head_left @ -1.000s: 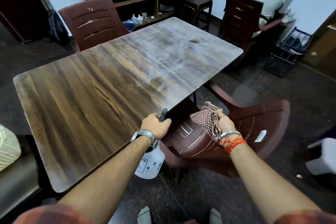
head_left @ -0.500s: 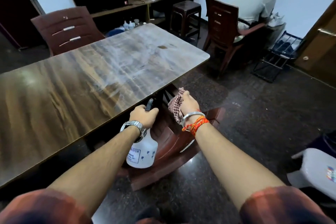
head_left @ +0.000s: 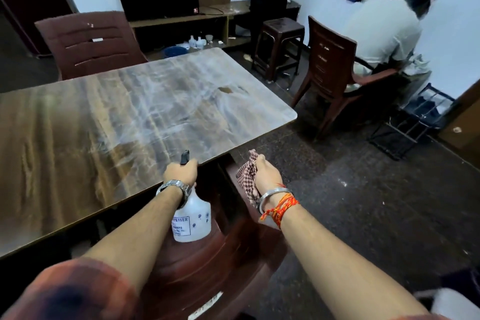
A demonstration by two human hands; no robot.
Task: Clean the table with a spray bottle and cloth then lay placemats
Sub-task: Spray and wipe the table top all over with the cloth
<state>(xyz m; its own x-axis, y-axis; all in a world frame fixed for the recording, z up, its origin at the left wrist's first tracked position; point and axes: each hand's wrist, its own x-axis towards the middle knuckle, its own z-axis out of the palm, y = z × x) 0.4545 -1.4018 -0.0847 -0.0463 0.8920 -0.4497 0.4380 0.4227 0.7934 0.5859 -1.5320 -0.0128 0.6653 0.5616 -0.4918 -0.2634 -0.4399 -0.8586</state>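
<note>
Right now the left hand (head_left: 180, 173) grips the spray bottle (head_left: 191, 218) by its head, just off the near edge of the table (head_left: 109, 122), nozzle aimed across the tabletop. Beside it, the right hand (head_left: 267, 173) clutches the checked cloth (head_left: 246, 179), bunched, near the table's near right corner.

left hand (head_left: 180, 173): was bare, silver metal-link watch (head_left: 173, 188) sat on its wrist | right hand (head_left: 267, 174): was bare, plain silver bangle (head_left: 272, 193) circled its wrist, orange-red knotted threads (head_left: 281, 209) were wound just behind the bangle, loose ends trailing | left sleeve (head_left: 65, 291): was short, rust-orange with dark blurred patches, ended above the elbow
</note>
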